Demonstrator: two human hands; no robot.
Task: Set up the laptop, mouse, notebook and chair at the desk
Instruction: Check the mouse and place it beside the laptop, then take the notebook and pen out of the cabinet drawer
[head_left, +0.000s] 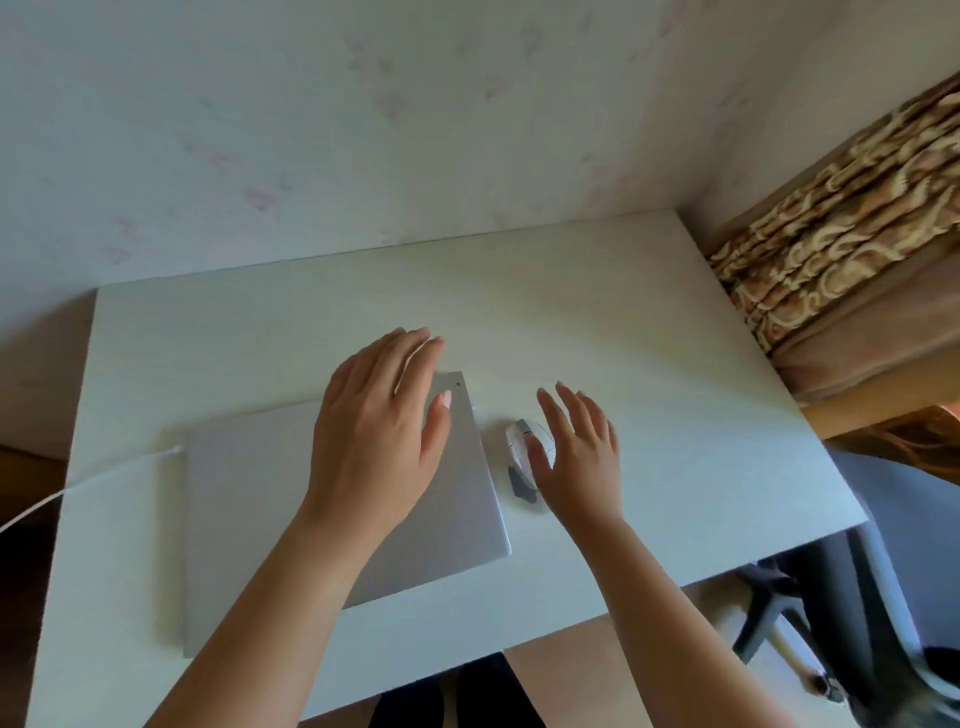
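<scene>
A white counter (623, 322) stands against a pale patterned wall (311, 130). On it lies a closed silver laptop (260, 519), with a white mouse (522, 452) just beside its right edge. The left hand (379, 431) hovers spread over the laptop; the right hand (582, 457), its grip also spread, is over the mouse. A grey chair (893, 545) stands at the counter's right.

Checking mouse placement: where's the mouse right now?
In the head view, the white mouse sits on the desk just right of the closed laptop, apart from it, partly under the right hand.
</scene>
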